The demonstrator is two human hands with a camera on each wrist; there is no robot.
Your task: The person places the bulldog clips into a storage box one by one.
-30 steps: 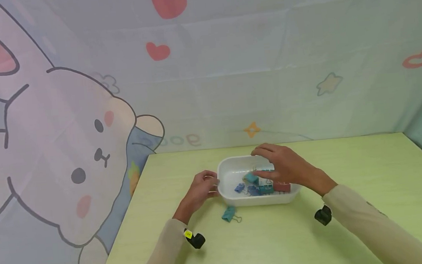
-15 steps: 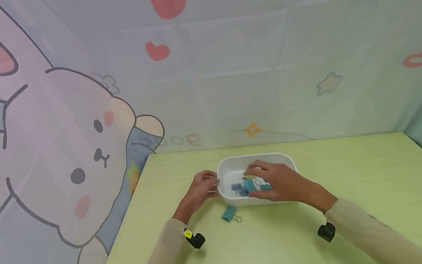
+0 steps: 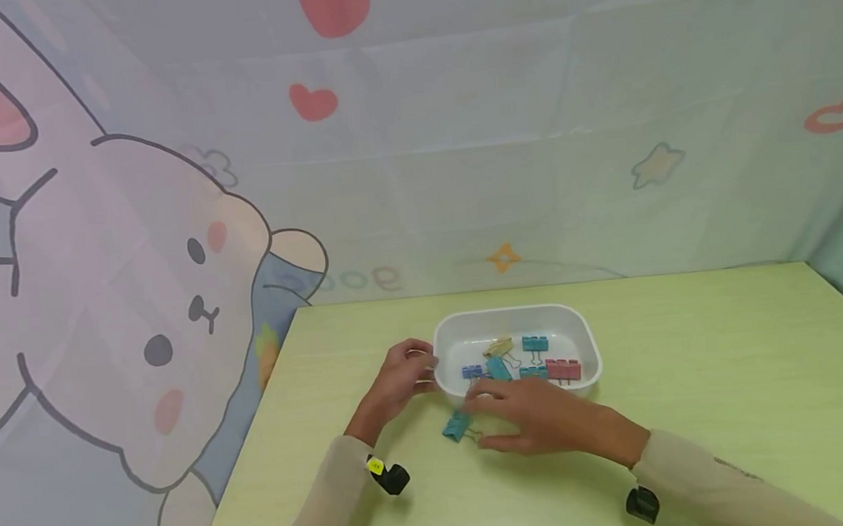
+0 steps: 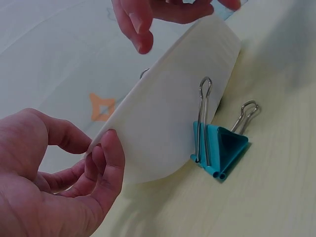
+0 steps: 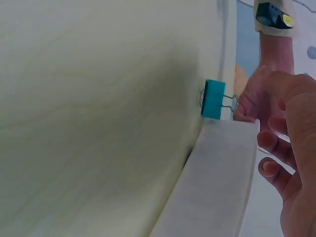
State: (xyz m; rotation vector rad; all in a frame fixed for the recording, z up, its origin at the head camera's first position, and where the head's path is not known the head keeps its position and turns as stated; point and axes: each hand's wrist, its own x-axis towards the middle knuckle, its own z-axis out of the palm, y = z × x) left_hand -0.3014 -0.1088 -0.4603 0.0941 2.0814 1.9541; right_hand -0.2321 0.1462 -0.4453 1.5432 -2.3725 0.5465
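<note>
My left hand (image 3: 399, 378) pinches the left end of a white plastic bin (image 3: 512, 313), thumb and fingertips at its rim, as the left wrist view shows close up. Outside the bin's near left corner, a teal binder clip (image 3: 454, 427) lies on the table with its wire handles spread (image 4: 222, 148). Over the bin's near side reaches my right hand (image 3: 536, 416), thumb and fingers apart. Its fingertips are right at the teal clip in the head view, holding nothing.
Inside the bin lie several binder clips: a yellow one (image 3: 499, 347), a pinkish-red one (image 3: 564, 369), a blue one (image 3: 472, 371) and teal ones (image 3: 535, 342). The light green table (image 3: 700, 355) ends at a printed cloth backdrop (image 3: 725, 211).
My right hand has come from above the bin, down into its clips, then out toward me and left to the loose teal clip. Clips inside have shifted. My left hand stays at the rim.
</note>
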